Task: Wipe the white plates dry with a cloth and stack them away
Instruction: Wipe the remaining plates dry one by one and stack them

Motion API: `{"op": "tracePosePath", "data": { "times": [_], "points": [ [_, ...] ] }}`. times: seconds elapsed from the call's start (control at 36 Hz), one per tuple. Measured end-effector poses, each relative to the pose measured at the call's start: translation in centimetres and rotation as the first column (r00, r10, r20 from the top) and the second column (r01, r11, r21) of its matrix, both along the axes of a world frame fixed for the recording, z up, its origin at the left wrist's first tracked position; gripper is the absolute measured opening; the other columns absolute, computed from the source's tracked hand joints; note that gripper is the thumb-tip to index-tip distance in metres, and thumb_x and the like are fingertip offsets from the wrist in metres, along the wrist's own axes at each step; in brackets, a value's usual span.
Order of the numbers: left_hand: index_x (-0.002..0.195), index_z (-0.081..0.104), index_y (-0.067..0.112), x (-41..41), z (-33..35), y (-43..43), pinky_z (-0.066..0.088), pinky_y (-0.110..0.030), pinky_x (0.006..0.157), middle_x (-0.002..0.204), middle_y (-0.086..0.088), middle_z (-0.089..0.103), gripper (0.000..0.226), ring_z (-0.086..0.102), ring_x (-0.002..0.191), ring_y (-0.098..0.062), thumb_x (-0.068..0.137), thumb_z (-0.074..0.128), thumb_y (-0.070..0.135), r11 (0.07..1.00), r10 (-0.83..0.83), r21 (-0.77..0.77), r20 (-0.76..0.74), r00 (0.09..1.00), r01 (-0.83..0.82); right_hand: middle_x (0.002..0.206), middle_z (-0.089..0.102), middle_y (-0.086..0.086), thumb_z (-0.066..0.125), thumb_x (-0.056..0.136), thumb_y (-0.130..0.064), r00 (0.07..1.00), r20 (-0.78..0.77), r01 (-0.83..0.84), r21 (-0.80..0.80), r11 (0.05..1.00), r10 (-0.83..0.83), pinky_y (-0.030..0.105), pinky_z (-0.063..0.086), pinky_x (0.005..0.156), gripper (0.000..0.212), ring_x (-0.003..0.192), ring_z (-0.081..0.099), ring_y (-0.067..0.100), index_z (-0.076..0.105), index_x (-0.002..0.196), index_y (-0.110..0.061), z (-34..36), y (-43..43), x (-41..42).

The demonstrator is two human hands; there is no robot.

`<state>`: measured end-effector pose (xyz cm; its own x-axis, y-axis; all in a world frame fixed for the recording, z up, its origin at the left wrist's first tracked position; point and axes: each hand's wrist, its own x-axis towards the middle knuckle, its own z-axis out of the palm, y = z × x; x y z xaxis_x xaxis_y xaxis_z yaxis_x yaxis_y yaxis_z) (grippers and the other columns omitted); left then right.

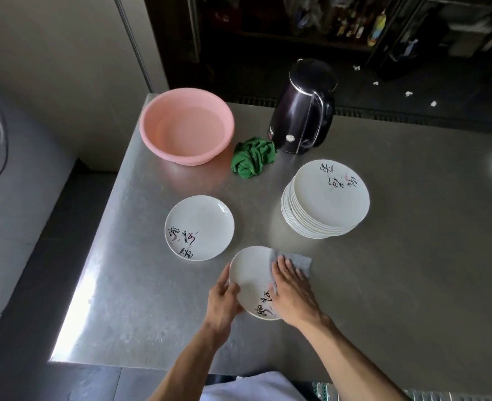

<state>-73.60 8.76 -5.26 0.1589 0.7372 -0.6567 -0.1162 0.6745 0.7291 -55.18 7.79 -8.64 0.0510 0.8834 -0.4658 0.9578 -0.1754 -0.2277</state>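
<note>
A white plate (250, 277) with black brush lettering is near the table's front. My left hand (224, 299) grips its left rim, thumb on top. My right hand (292, 287) lies flat with straight fingers on a grey cloth (301, 263), pressing it onto the plate's right side. Another single white plate (199, 227) lies flat to the upper left. A tall stack of several white plates (325, 199) stands to the right of the middle.
On the steel table (412, 256), a pink basin (186, 125) holding water sits at the back left corner. A crumpled green cloth (253, 157) lies beside it, and a dark electric kettle (304, 108) stands behind that. The table's left edge drops to the floor.
</note>
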Motion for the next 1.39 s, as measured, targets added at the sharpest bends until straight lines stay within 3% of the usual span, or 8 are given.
{"op": "tracePosePath", "data": {
  "times": [0.28,0.53,0.64,0.81,0.97,1.14,1.25,1.39],
  "points": [
    [0.142,0.055,0.043,1.9,0.5,2.3,0.064,-0.043,0.081,0.132,-0.001,0.067,0.054,0.066,0.119,-0.024,0.103,0.04,0.008,0.997,0.071,0.024,0.029,0.997,-0.072,0.164,0.018,-0.003,0.045,0.1,-0.048,0.91,-0.322,-0.191,0.238,0.952,0.262,0.03,0.01,0.125,0.068,0.152,0.011,0.007,0.027,0.157,-0.015,3.5,-3.4,-1.6],
    [0.144,0.057,0.035,2.2,1.1,3.1,0.059,-0.037,0.092,0.112,-0.001,0.073,0.036,0.07,0.109,-0.02,0.109,0.048,0.039,0.996,0.073,0.029,0.152,0.986,-0.079,0.117,0.069,-0.016,0.06,0.093,-0.008,0.863,-0.502,0.3,0.429,0.852,-0.052,0.019,0.051,0.088,0.038,0.1,0.066,0.003,0.064,0.125,-0.028,6.9,-1.2,-0.4],
    [0.154,0.042,0.023,1.9,0.0,2.6,0.048,-0.044,0.108,0.131,-0.001,0.061,0.048,0.059,0.124,-0.019,0.108,0.051,0.035,0.992,0.112,-0.051,0.018,0.994,-0.111,0.075,0.066,-0.014,0.065,0.094,-0.016,0.609,-0.696,0.655,0.172,0.736,-0.379,0.024,0.053,0.065,0.02,0.065,0.06,0.0,0.071,0.109,-0.028,8.5,-0.3,1.0],
    [0.127,0.068,0.02,1.2,0.5,1.3,0.061,-0.037,0.088,0.12,-0.001,0.076,0.042,0.073,0.108,-0.02,0.11,0.041,0.045,0.993,-0.041,-0.109,0.043,0.998,0.046,0.101,0.072,0.006,0.063,0.096,-0.007,-0.068,-0.878,0.757,-0.355,0.549,-0.475,0.031,0.05,0.083,0.016,0.093,0.065,0.017,0.069,0.111,-0.007,8.7,-0.7,3.6],
    [0.12,0.067,0.016,0.7,-0.1,1.1,0.051,-0.041,0.086,0.106,-0.007,0.071,0.031,0.065,0.091,-0.02,0.108,0.048,0.037,0.985,0.058,-0.167,0.134,0.989,-0.035,0.091,0.071,0.009,0.057,0.101,-0.011,-0.216,-0.73,0.822,-0.495,0.283,-0.649,0.027,0.054,0.067,0.014,0.077,0.067,0.018,0.068,0.104,-0.004,5.7,-1.1,3.8],
    [0.106,0.065,0.02,0.6,-0.4,0.6,0.058,-0.03,0.07,0.096,0.001,0.069,0.021,0.066,0.079,-0.01,0.106,0.052,0.037,0.991,0.045,-0.133,0.1,0.994,-0.032,0.1,0.064,0.017,0.053,0.101,-0.024,-0.042,-0.625,0.924,-0.321,0.207,-0.779,0.035,0.048,0.08,0.022,0.093,0.061,0.03,0.061,0.086,-0.011,4.1,-0.5,2.6],
    [0.105,0.062,0.018,0.6,-0.6,0.3,0.058,-0.03,0.066,0.093,-0.001,0.067,0.021,0.064,0.08,-0.015,0.107,0.052,0.037,0.988,0.063,-0.146,0.086,0.994,-0.049,0.155,0.04,0.008,0.04,0.106,-0.039,0.216,-0.625,0.859,-0.244,0.45,-0.751,0.035,0.031,0.116,0.056,0.14,0.041,0.025,0.033,0.154,-0.011,4.7,0.7,1.0],
    [0.11,0.064,0.017,1.2,-1.0,0.5,0.059,-0.032,0.067,0.097,-0.004,0.07,0.024,0.067,0.086,-0.018,0.107,0.051,0.037,0.985,0.09,-0.153,0.08,0.993,-0.077,0.167,0.012,0.005,0.027,0.106,-0.048,0.752,-0.346,0.553,-0.132,0.823,-0.561,0.048,0.013,0.122,0.067,0.152,0.016,0.028,0.007,0.16,-0.015,3.9,1.1,-2.1]
  ]
}}
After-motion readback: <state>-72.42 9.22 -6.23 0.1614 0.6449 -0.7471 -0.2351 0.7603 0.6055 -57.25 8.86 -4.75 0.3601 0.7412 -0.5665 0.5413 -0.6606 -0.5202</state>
